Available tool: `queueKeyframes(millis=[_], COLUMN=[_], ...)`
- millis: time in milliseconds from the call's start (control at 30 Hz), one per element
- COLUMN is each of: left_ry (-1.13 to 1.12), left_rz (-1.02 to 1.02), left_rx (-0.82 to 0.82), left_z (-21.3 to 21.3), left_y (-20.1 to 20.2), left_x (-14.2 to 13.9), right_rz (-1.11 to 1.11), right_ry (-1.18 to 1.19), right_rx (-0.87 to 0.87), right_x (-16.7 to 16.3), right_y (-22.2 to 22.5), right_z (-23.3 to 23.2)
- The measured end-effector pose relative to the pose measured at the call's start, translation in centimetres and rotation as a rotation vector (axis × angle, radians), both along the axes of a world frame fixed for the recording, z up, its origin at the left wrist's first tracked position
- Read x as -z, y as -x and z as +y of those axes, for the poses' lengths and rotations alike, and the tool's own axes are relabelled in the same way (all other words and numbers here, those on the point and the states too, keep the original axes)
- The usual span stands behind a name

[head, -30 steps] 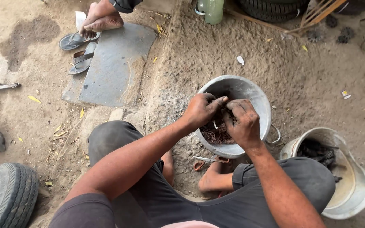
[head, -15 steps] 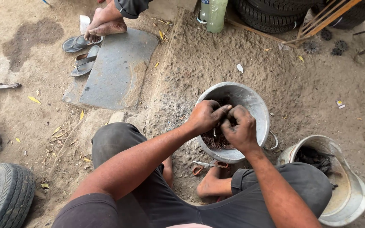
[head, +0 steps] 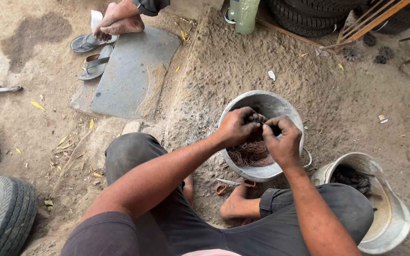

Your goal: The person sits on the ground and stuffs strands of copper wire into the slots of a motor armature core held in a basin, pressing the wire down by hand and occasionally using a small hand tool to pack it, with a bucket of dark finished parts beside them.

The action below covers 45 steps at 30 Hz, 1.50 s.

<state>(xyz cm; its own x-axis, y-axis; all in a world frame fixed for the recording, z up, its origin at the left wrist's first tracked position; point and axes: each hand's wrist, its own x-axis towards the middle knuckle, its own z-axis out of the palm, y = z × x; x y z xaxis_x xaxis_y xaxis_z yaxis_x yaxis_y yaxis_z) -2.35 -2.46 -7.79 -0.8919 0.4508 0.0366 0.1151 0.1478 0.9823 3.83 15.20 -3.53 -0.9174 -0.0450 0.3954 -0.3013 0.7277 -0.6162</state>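
I squat on sandy ground over a grey metal bucket (head: pixel 281 102) that holds a tangle of thin copper-coloured wire (head: pixel 250 152). My left hand (head: pixel 236 127) and my right hand (head: pixel 283 140) meet above the bucket, both pinched on one small dark piece (head: pixel 267 124) with wire strands hanging from it. My fingers hide most of that piece.
Orange-handled scissors (head: pixel 233 183) lie by my bare foot (head: pixel 236 207). A second metal bucket (head: pixel 380 208) with dark parts stands at right. A tyre (head: pixel 1 213) lies at lower left. Another person's bare foot (head: pixel 119 19) rests near sandals (head: pixel 93 64) and a flat stone slab (head: pixel 129 76).
My hands have stayed together over the bucket, working the small piece; my head has tilted a little, so the scene has slid slightly in view.
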Motion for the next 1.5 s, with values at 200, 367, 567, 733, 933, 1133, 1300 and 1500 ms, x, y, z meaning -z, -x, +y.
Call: queueKeyframes(millis=[200,367,567,733,933,1133,1300,1500], left_ry=[-0.032,0.042,0.348,0.162,0.223,0.249,0.23,0.304], left_rz=[-0.089,0.084,0.577,0.274,0.413,0.422,0.363,0.262], left_rx=[0.011,-0.032,-0.006,-0.079,-0.108,-0.067,-0.117,-0.117], left_z=[-0.7,-0.5,0.5,0.2,-0.5,-0.1,-0.1,0.0], left_y=[0.3,-0.8,-1.4,-0.6,-0.6,-0.6,-0.1,0.1], left_x=[0.4,-0.2,-1.1,-0.9,-0.8,-1.2,-0.4,0.1], right_rz=[-0.004,-0.075,-0.431,-0.245,-0.206,-0.511,-0.551,-0.434], right_ry=[-0.136,-0.03,0.623,0.28,0.276,0.862,0.653,0.113], right_rx=[-0.023,-0.014,0.03,0.076,0.013,-0.019,0.004,0.035], right_x=[-0.7,1.1,2.0,1.0,0.8,0.9,-0.2,-2.5], right_y=[-0.2,0.0,0.4,0.4,0.4,0.1,-0.5,-1.0], right_z=[-0.9,-0.1,1.1,0.5,-0.1,0.3,0.0,0.0])
